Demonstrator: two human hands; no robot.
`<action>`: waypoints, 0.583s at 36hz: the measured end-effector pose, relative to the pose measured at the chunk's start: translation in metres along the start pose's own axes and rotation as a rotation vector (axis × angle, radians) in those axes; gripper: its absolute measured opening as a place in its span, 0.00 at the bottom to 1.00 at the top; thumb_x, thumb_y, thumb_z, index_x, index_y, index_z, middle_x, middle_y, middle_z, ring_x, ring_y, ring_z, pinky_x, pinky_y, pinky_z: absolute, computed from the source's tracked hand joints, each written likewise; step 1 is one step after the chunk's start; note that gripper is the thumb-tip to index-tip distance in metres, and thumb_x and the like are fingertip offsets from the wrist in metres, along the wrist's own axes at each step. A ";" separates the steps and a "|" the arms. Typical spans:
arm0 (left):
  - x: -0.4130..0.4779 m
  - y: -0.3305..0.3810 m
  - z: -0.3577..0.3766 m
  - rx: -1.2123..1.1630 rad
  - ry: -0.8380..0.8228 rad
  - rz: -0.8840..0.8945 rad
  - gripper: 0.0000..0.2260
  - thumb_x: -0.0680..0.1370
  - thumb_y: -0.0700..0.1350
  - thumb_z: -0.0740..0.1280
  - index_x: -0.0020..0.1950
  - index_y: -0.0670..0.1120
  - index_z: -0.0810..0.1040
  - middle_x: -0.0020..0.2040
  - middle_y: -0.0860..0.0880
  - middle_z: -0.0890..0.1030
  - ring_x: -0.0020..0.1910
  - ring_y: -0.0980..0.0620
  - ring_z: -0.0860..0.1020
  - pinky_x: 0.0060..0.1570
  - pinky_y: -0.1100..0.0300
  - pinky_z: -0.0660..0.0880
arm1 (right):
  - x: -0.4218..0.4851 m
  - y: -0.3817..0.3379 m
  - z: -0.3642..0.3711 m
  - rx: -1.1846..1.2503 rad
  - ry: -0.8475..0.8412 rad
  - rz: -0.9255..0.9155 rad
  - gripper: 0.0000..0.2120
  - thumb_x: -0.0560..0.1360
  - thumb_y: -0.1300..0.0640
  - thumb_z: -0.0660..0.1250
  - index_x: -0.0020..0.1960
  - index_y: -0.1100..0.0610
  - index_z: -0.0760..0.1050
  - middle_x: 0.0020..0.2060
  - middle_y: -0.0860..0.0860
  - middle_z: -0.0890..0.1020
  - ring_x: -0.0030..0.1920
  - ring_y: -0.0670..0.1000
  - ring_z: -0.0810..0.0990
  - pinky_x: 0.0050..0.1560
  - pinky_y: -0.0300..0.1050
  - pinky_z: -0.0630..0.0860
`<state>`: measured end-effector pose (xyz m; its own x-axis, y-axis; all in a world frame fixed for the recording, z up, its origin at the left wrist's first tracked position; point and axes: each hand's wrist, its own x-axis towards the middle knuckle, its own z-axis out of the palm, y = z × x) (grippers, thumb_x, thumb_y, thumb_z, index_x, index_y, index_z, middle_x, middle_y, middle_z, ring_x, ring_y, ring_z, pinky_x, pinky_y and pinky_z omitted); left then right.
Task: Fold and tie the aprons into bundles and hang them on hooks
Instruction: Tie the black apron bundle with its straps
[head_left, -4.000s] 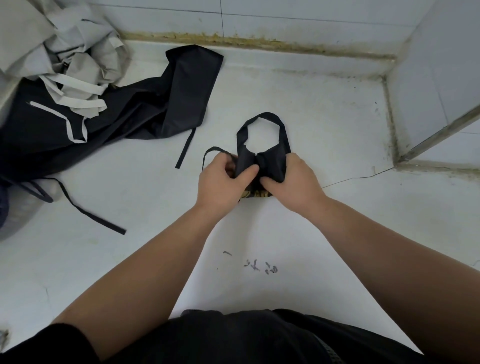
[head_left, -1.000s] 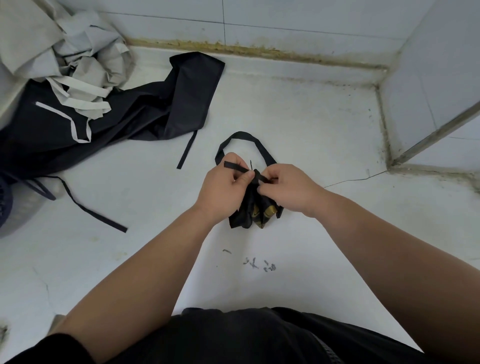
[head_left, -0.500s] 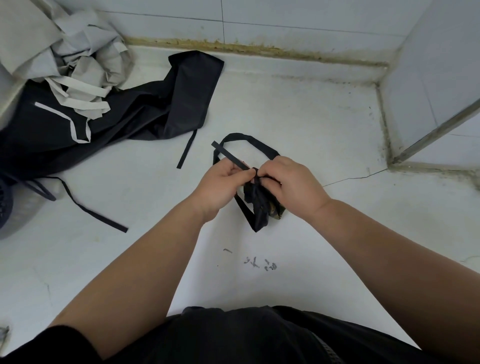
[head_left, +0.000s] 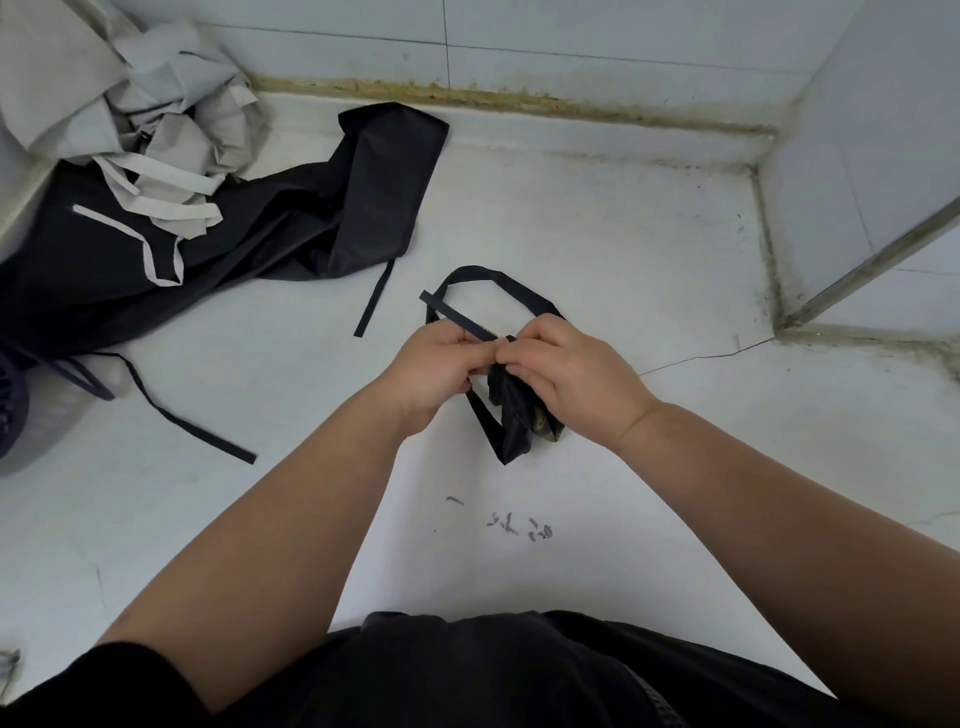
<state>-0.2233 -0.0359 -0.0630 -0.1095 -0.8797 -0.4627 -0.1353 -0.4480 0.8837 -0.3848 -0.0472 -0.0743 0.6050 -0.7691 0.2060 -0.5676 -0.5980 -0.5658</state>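
Person low over the white tiled floor (head_left: 649, 223), both forearms reaching in from 6 o'clock. The folded black bundle (head_left: 514, 426) sits dead centre, lower tip on the floor, top caught between the hands. Left hand (head_left: 431, 364) pinches the tie strap (head_left: 457, 316), whose free end pokes out toward 10 o'clock. Right hand (head_left: 576, 384) is clenched on the bundle's gathered top where the knot seems to be forming; the knot itself is hidden under the fingers. Neck loop (head_left: 478, 270) arcs free toward 12 o'clock. Risks, as I judge them: the strap end looks short, so a hard pull could slip it from the pinch and loosen the wrap. If the right hand eases before the knot bites, the slick folds may spring open. The neck loop could get drawn into the knot, leaving nothing to hang by. Room: bare floor from 1 to 5 o'clock, ending at the tiled pier (head_left: 857, 182) near 2 o'clock and the stained wall base (head_left: 571, 104) at 12. The 9 to 11 o'clock side is crowded: loose black apron (head_left: 322, 208), grey aprons (head_left: 171, 119) heaped on it, and a trailing strap (head_left: 239, 453) at 8 o'clock that could snag a sweeping arm.
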 end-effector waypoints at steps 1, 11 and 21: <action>0.000 0.000 -0.001 -0.021 -0.008 -0.016 0.05 0.78 0.39 0.65 0.44 0.44 0.77 0.28 0.59 0.77 0.28 0.64 0.75 0.37 0.62 0.65 | 0.001 0.001 0.000 -0.006 -0.013 -0.011 0.11 0.75 0.54 0.55 0.53 0.44 0.71 0.43 0.53 0.77 0.36 0.56 0.78 0.30 0.52 0.77; 0.005 -0.003 -0.002 -0.036 0.024 -0.056 0.06 0.77 0.41 0.67 0.40 0.46 0.75 0.32 0.53 0.75 0.31 0.57 0.70 0.36 0.63 0.63 | -0.002 0.006 0.004 -0.049 0.038 -0.009 0.15 0.74 0.55 0.57 0.49 0.58 0.81 0.40 0.55 0.78 0.34 0.56 0.78 0.28 0.51 0.77; 0.003 0.000 0.006 -0.025 0.027 0.008 0.06 0.79 0.41 0.65 0.43 0.45 0.78 0.30 0.59 0.79 0.30 0.66 0.75 0.36 0.61 0.64 | -0.002 0.002 0.002 0.072 -0.028 0.254 0.10 0.80 0.65 0.53 0.57 0.61 0.69 0.45 0.48 0.76 0.39 0.51 0.73 0.41 0.48 0.69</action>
<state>-0.2292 -0.0371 -0.0651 -0.0841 -0.8873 -0.4535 -0.1103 -0.4441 0.8892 -0.3864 -0.0465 -0.0771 0.4638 -0.8855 0.0284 -0.6626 -0.3680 -0.6523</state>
